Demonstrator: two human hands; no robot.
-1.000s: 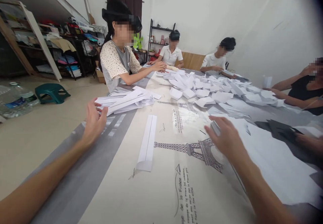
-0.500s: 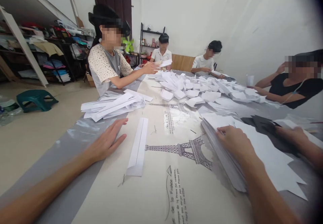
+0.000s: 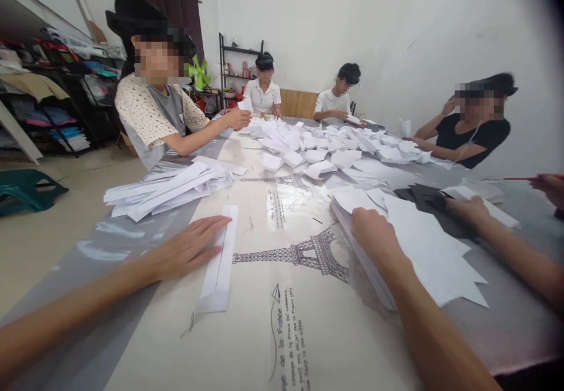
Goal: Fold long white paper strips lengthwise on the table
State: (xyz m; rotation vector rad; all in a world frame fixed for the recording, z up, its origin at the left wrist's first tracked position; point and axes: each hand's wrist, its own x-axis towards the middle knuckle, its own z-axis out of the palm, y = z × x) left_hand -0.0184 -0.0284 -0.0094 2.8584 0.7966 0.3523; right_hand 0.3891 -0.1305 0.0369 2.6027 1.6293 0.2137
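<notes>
Head view is showing one folded strip (image 3: 217, 288) lying left of the nearer tower print (image 3: 288, 255) under the spread, ungripping left hand (image 3: 187, 249), a folded-looking pile (image 3: 170, 190) resting beyond that print, and flat sheets (image 3: 427, 247) remaining right of it, the curled right hand (image 3: 376, 235) touching them, grip unclear.

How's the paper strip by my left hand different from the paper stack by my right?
The paper strip is narrow; the paper stack is much wider. The strip looks thin, the stack many sheets thick. The strip's long sides run straight; the stack's right side is jagged. Both are white paper.
</notes>
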